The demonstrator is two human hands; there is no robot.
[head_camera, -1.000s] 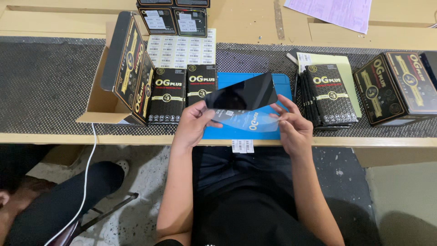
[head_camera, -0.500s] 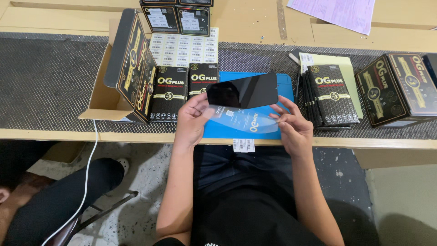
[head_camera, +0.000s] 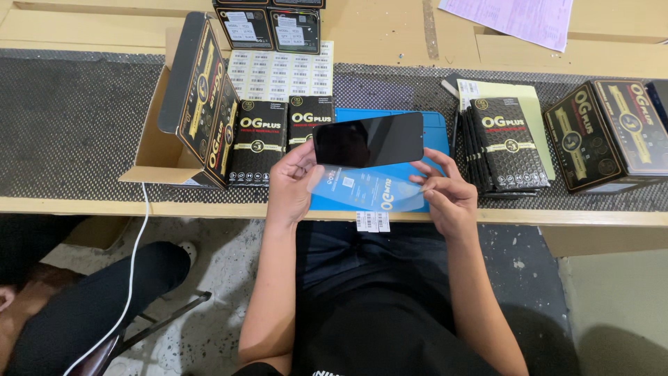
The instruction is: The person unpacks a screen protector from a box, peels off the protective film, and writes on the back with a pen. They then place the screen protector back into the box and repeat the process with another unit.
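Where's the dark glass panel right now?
In the head view, the dark glass panel is at centre, held up by the left hand over the blue mat, just above the clear film.

Both hands work low over the blue mat [head_camera: 438, 136], which is largely covered by the dark glass panel [head_camera: 369, 139] and clear film sleeve [head_camera: 369, 189]. Left passage is blocked by two upright black packets [head_camera: 282, 139] and the tilted open carton [head_camera: 202, 97]. Right passage is blocked by a stack of black packets [head_camera: 504, 143], with a closed black box [head_camera: 612, 132] beyond. The dotted mesh surface [head_camera: 76, 118] at far left appears open. Behind, the label sheet [head_camera: 282, 69] lies flat, passable overhead.
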